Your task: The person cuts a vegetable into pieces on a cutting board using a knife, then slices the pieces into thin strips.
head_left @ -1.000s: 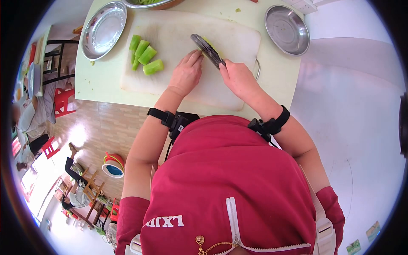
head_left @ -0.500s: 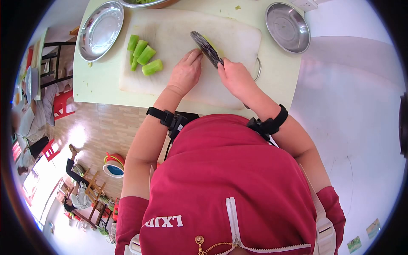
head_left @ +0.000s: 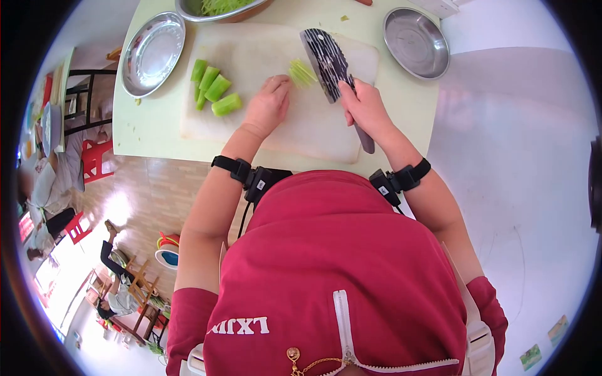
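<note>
My right hand [head_left: 365, 109] grips the handle of a kitchen knife [head_left: 327, 62]. Its broad dark blade, streaked with light stripes, is turned flat side up over the right part of the white cutting board [head_left: 244, 139]. Thin pale-green vegetable shreds [head_left: 302, 73] lie just left of the blade. Against their left edge rests my left hand [head_left: 268, 105], its fingers bent and pressed together; whether they pinch anything is hidden. Several peeled green vegetable chunks [head_left: 218, 88], perhaps lettuce stem, lie on the board's left side.
A shiny metal dish [head_left: 153, 55] stands left of the board, and another metal dish [head_left: 416, 42] stands at the right. At the far edge, a metal bowl [head_left: 194, 14] holds green shreds. Other people sit in the background at left, near red stools [head_left: 96, 160].
The knife has moved right, away from my left hand, and its blade has turned from edge-down to flat, uncovering the shreds. My left hand has shifted slightly left and down.
</note>
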Available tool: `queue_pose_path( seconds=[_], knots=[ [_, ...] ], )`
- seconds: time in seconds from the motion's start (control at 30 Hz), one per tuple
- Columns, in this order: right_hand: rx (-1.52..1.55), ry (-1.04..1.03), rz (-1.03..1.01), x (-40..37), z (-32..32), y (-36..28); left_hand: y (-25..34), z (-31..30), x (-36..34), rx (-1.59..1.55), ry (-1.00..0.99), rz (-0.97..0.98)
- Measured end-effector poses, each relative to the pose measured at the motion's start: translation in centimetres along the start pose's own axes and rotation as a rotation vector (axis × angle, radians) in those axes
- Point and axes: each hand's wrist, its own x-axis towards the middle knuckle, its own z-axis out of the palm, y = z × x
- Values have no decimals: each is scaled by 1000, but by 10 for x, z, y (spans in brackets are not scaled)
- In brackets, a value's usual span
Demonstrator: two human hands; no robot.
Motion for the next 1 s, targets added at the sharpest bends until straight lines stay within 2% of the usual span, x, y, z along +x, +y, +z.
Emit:
queue_pose_path(
  seconds=[0.03,0.1,0.13,0.2,0.23,0.3,0.4,0.53,0.7,0.83,0.9,0.93,1.0],
  knots=[
    [-14,-3,-3,-4,-4,2,2,-2,7,0,-1,5],
    [-12,1,9,-10,-9,10,1,-5,22,129,25,165],
    [-13,1,22,-14,-11,13,-4,-1,30,129,25,168],
    [-36,7,33,-21,-14,18,-7,1,48,252,-11,295],
    [-59,11,45,-24,-15,19,-4,-2,54,254,-11,298],
    [-57,25,54,-30,-16,22,4,-9,68,304,-340,126],
    [-79,46,65,-34,-18,29,-8,-5,67,339,-354,150],
    [-86,62,62,-36,-19,33,-15,-6,50,308,-361,53],
    [-54,60,79,-35,-17,45,-13,-8,47,-35,-283,-165],
    [-78,77,87,-39,-16,40,-7,-1,55,-70,-198,-147],
    [-80,88,105,-40,-16,37,-13,2,60,-376,-207,-384],
    [-81,95,125,-41,-16,35,-12,-11,65,-378,-208,-378],
    [-91,106,142,-43,-15,32,-18,-57,82,-586,-84,-373]
  ],
)
